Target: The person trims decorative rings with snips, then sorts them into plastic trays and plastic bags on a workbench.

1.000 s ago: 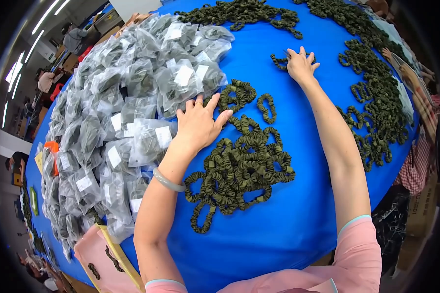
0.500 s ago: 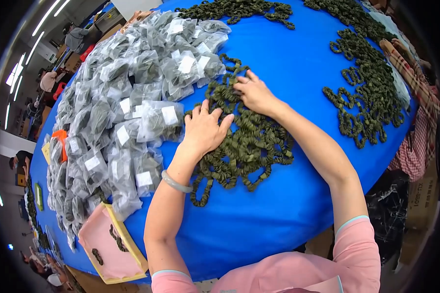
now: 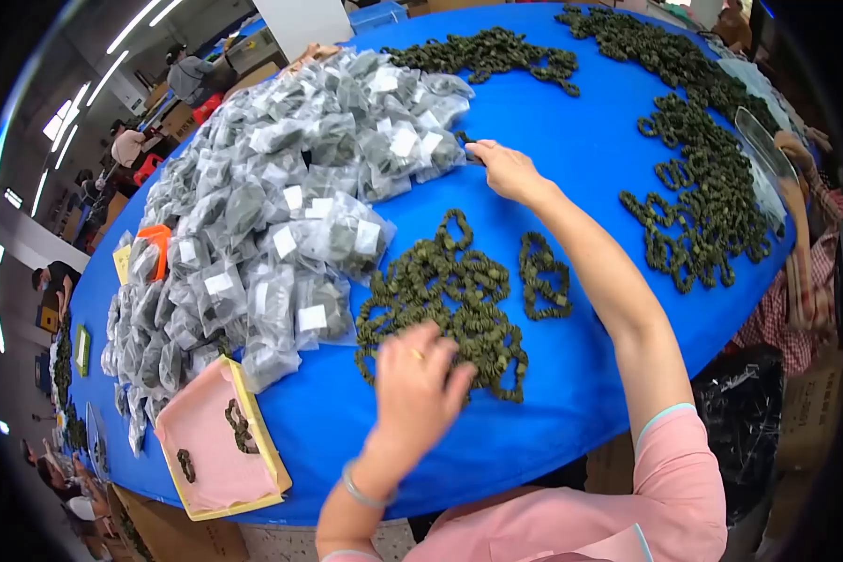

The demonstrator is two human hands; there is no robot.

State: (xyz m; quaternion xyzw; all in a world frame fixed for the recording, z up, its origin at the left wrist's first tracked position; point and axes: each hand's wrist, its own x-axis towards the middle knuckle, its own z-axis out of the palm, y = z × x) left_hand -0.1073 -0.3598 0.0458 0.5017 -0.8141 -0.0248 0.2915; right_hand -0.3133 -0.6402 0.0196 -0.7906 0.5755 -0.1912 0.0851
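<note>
A heap of dark green ruffled elastic loops [image 3: 450,300] lies on the blue table cover in front of me. My left hand [image 3: 417,389], somewhat blurred, is over the near edge of this heap, its thumb apart from the fingers and nothing seen in it. Farther up, beside the bagged goods, my right hand [image 3: 508,174] is closed, with a bit of dark green ruffled loop [image 3: 465,138] showing at its fingertips; most of that piece is hidden. A small separate group of loops [image 3: 543,276] lies right of the heap, beside my right forearm.
Clear plastic bags [image 3: 253,206] with white labels cover the left side, an orange object [image 3: 156,248] among them. A yellow-edged tray [image 3: 272,464] with pink lining holds a few loops. More loops [image 3: 702,197] lie far right. People sit in the background at left.
The heap has been drawn toward me and parted, leaving a small group at right. My left hand has moved nearer my body; my right hand has left the heap and closed near the bags.
</note>
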